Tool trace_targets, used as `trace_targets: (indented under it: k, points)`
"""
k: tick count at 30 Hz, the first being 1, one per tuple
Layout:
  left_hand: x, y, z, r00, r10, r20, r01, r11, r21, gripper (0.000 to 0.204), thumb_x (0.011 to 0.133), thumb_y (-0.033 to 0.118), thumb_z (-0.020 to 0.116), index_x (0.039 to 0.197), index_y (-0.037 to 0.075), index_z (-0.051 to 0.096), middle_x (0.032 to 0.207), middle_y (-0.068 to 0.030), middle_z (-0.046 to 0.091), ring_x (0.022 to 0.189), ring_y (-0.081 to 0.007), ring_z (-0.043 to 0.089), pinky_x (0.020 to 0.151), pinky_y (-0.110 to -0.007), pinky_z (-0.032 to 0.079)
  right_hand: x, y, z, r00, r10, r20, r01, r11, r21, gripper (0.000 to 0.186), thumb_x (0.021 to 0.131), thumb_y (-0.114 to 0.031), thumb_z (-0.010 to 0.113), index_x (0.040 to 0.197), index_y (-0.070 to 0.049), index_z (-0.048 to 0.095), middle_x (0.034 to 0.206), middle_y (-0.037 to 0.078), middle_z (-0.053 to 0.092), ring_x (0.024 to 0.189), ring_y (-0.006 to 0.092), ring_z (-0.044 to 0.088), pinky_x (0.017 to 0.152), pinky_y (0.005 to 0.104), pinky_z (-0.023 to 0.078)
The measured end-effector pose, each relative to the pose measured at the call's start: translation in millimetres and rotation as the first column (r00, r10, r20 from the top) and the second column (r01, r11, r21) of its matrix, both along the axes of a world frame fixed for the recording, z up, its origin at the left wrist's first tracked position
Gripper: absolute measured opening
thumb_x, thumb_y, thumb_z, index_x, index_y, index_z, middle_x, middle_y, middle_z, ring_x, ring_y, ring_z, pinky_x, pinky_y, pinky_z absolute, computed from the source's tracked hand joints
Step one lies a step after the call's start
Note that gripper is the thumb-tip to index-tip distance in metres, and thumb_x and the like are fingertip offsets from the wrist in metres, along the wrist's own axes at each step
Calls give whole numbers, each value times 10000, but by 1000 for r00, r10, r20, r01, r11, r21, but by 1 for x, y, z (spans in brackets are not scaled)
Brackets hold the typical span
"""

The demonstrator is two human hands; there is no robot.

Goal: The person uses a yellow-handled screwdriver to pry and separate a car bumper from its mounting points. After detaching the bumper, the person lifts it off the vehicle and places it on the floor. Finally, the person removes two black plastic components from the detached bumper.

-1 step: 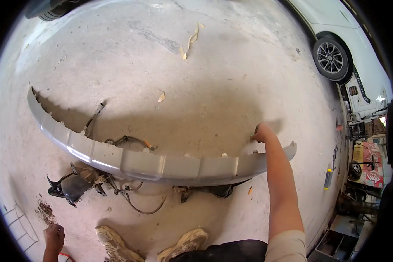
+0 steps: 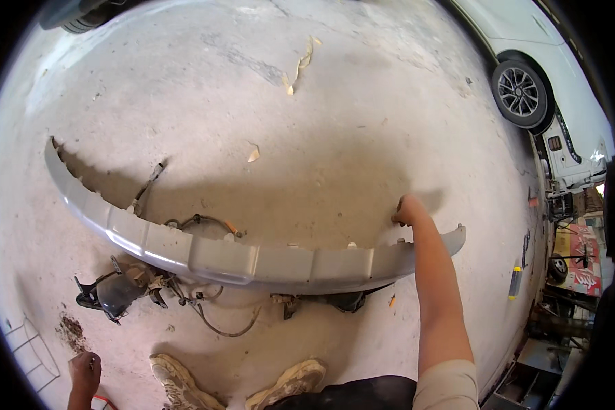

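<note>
A long, curved silver-grey bumper trim [image 2: 215, 259] lies across the floor in front of my shoes. My right arm reaches over its right end. Beyond the trim's far edge, my right hand [image 2: 406, 210] is low with its fingers curled closed; what they hold, if anything, is hidden. At the lower left, my left hand [image 2: 85, 372] is held closed, apart from the trim, and its contents are too small to name. Against the trim's near side lie a dark lamp-like housing [image 2: 119, 294] with brackets and a second dark part [image 2: 345, 299].
A wiring cable [image 2: 227, 334] loops near my shoes [image 2: 178, 379]. Another cable [image 2: 215, 220] lies behind the trim. Torn strips [image 2: 301, 65] litter the far floor. On the right are a yellow-and-dark tool [image 2: 515, 283], a white car's wheel [image 2: 521, 93] and a red panel [image 2: 579, 260].
The view shifts very slightly. A speck of green beside my right fingertips is less visible now; both hands otherwise keep their places.
</note>
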State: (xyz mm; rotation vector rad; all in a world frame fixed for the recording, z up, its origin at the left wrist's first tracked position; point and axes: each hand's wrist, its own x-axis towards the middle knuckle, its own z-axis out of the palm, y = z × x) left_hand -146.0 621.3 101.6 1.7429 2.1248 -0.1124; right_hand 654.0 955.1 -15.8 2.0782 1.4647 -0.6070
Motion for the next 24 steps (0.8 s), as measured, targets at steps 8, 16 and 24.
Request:
trace_targets:
  k: [8,16,24]
  points:
    - [18,31,6,996,-81,-38,81,997,-3,85,775,124,648,740,51,623,690,-144,615,640,-328,603,589,-433,466,-86,-7,55,872,226,-435,71,821,567,230,771,-168,676,977,-72,634,920,104,678,829,256,672,733,352,528]
    - [8,72,1,978,-207,-24,202,972,-119,158,805,222,646,847,72,671,734,-111,648,679,-298,632,629,-412,503,-243,-97,193,466,597,-653,114,691,714,266,729,25,701,971,-65,640,896,52,680,763,119,661,586,232,504]
    - [8,124,22,945,-306,-113,273,931,-241,237,796,288,631,922,91,672,785,-127,665,779,-319,640,699,-425,507,-276,-159,249,353,679,-643,64,668,741,257,760,24,711,997,-51,645,965,74,702,779,144,678,617,238,535]
